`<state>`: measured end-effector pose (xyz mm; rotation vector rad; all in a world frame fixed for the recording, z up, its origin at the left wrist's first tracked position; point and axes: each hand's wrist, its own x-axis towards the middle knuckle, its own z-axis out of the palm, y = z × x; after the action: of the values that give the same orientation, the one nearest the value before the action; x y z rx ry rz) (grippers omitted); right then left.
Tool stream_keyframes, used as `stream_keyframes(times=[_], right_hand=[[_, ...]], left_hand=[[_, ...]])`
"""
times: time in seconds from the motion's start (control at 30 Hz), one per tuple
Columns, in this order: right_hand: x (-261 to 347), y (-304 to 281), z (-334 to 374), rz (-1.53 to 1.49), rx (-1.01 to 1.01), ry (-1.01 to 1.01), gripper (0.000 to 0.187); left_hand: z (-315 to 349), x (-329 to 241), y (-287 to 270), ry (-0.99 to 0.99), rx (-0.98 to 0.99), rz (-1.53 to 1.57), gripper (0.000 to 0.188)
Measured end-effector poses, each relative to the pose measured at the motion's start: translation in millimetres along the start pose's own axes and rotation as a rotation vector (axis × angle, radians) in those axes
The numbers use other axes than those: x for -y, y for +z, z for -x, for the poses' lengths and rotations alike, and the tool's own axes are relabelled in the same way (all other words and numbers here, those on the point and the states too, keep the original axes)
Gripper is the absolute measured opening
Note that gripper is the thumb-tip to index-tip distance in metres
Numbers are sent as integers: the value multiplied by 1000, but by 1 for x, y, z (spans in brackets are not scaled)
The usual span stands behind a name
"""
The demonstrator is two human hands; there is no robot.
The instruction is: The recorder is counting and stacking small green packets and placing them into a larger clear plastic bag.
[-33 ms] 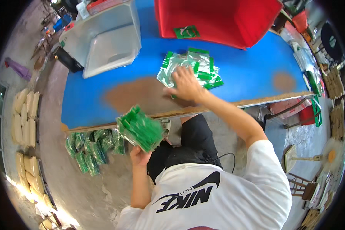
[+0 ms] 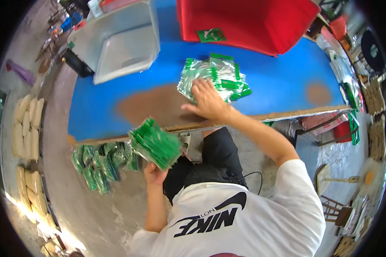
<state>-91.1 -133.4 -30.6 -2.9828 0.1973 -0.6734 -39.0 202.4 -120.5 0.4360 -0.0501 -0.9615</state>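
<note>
My left hand is below the table edge, gripping a thick stack of green packets that tilts up to the left. My right hand reaches over the blue table. Its fingers are spread flat on the near side of a loose pile of clear-and-green packets. A worn brown patch marks the table just left of that hand.
A clear plastic bin stands at the table's far left, and a red tub with one green packet on it at the far middle. More green packets lie on the floor to my left, with pale sacks beyond them.
</note>
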Motion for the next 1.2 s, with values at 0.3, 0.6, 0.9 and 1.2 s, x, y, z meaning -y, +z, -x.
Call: stream_keyframes(times=[0.3, 0.6, 0.9, 1.2], right_hand=[[55, -33, 21, -930, 312, 54, 31], [-11, -20, 41, 68, 8, 223, 57], [-26, -32, -18, -118, -229, 399, 59], [50, -28, 25, -697, 97, -215, 41]], left_hand=[[-5, -1, -4, -69, -71, -90, 64], [-4, 22, -4, -69, 0, 54, 65], [-13, 23, 17, -108, -5, 84, 70], [9, 0, -50, -1, 96, 119, 63]])
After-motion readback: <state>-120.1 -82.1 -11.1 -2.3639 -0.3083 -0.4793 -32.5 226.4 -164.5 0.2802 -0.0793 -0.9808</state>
